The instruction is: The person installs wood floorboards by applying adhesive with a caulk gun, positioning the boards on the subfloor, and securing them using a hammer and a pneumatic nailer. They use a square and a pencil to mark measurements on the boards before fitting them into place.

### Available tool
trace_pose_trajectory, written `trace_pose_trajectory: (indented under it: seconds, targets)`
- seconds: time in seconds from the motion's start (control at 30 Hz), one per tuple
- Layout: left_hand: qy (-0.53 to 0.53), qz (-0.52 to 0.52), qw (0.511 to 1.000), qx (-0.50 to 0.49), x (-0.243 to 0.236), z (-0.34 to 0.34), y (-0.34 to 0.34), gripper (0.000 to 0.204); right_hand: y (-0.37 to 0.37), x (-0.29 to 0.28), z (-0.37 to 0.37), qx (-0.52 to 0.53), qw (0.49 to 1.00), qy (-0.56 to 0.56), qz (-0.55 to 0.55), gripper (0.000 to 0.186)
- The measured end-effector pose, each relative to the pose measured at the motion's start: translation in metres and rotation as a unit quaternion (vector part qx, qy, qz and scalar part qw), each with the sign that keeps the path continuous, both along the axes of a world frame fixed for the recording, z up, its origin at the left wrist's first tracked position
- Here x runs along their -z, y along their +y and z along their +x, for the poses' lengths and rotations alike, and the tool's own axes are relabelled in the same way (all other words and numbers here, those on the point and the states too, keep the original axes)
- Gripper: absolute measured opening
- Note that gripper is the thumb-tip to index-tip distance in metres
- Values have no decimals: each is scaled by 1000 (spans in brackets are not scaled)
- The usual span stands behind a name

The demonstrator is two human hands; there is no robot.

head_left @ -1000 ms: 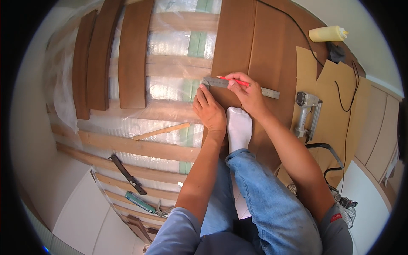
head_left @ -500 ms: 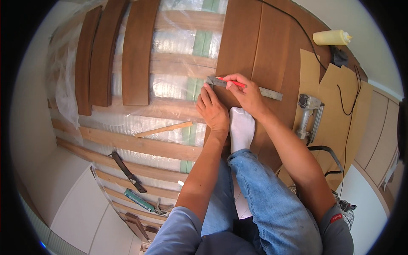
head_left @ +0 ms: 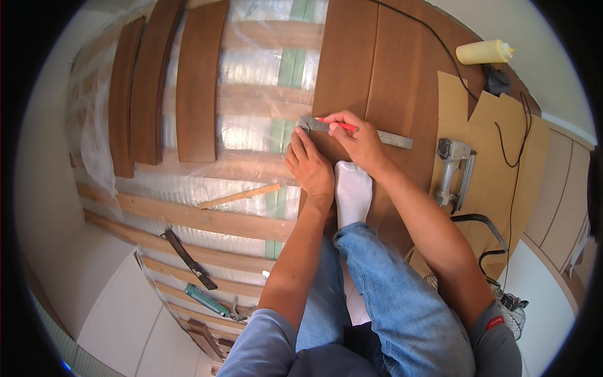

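A metal square (head_left: 396, 140) lies across the brown floorboards (head_left: 342, 63), its thicker end at the boards' left edge. My left hand (head_left: 312, 169) holds that end, fingertips pressed on it and the palm over the board edge. A red pencil (head_left: 348, 127) is pinched in my right hand (head_left: 362, 143), its tip down at the square close to the left fingertips. The right hand covers the middle of the square's blade. My socked foot (head_left: 353, 191) rests on the boards between both forearms.
Loose brown planks (head_left: 198, 81) lie over plastic-covered joists at left. A wood strip (head_left: 239, 196), a dark bar (head_left: 188, 259) and a green caulking gun (head_left: 207, 300) lie lower left. At right, a nail gun (head_left: 449, 169) sits on cardboard (head_left: 490, 151), near a yellow bottle (head_left: 483, 52) and cables.
The whole view has shifted slightly, so the boards and tools sit a little further left. Both hands keep their hold on the square and the pencil, with little visible movement.
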State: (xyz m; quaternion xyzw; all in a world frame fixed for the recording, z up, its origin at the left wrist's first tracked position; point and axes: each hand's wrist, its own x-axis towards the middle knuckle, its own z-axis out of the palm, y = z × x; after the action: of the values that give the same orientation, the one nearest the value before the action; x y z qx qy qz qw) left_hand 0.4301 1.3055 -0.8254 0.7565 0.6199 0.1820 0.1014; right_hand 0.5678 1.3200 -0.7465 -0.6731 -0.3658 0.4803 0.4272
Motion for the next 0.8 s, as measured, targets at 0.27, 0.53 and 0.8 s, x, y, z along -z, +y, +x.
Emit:
trace_pose_trajectory:
  seconds: [0.27, 0.53, 0.8]
  targets:
    - [-108, -9, 993, -39, -16, -19, 5, 57, -11, -11, 1, -17, 970, -225, 95, 30]
    - [-156, 45, 984, 77, -63, -66, 72, 45, -42, 9, 20, -33, 921, -376, 94, 43]
    - [134, -98, 983, -73, -37, -192, 245, 122, -82, 13, 54, 47, 914, -402, 29, 45]
